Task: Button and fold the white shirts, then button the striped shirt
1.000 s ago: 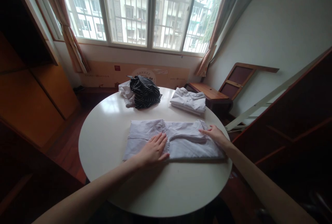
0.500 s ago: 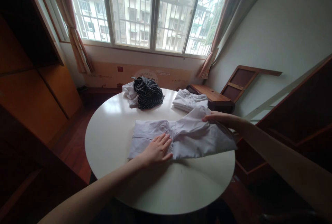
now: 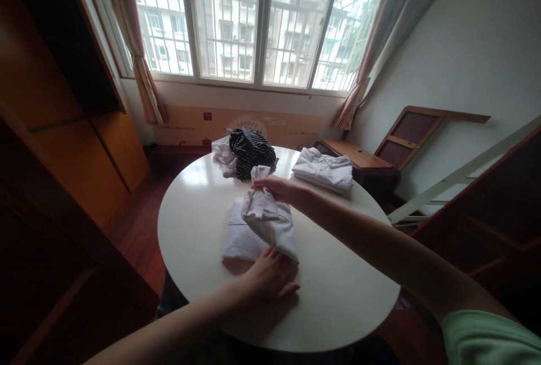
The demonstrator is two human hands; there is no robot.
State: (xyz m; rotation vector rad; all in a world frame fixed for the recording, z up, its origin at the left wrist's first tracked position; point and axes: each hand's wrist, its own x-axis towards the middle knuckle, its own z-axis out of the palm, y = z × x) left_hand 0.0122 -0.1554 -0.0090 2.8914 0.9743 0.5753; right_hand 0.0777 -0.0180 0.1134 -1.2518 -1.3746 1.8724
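Note:
A white shirt [image 3: 247, 238] lies partly folded on the round white table [image 3: 338, 292], its right part lifted and turned over to the left. My right hand [image 3: 274, 186] grips the raised collar end of this part, fingers closed on the cloth. At the near edge of the shirt, my left hand [image 3: 276, 275] lies flat with its fingers spread, the fingertips partly hidden under the turned fabric. Behind it a folded white garment stack [image 3: 323, 169] sits at the back right. A crumpled black striped cloth [image 3: 253, 152] rests at the back, beside a crumpled white cloth [image 3: 224, 156].
A low wooden cabinet [image 3: 357, 154] stands behind the table at the right, with a wooden panel [image 3: 408, 134] leaning on the wall. Orange cupboards [image 3: 84, 162] are on the left. Barred windows [image 3: 262, 27] and tied curtains [image 3: 146, 83] fill the far side.
My right hand has carried the shirt's right part over to the left, on top of the rest. My left hand has slid slightly toward the near edge. The view has shifted a little.

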